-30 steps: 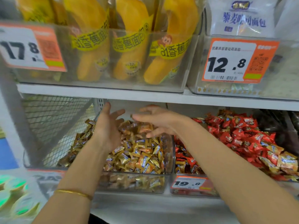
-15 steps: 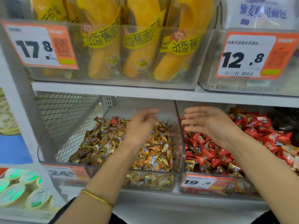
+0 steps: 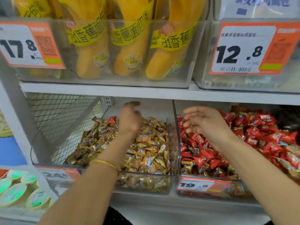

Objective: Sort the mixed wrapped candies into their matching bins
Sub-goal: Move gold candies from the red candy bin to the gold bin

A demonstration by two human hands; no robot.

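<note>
Red stray candy (image 3: 112,119) lay at the back of the gold bin (image 3: 175,159), just beside your left hand (image 3: 129,118), grip too blurred to tell; right hand (image 3: 205,121) hung spread, empty, over the red bin (image 3: 227,193); the stray wanted a clean single-wrapper pinch.

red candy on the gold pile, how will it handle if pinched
The red candy looks small, so probably light. Its glossy wrapper may slip. It lies loose atop the gold candies, so neighbours may shift.
</note>
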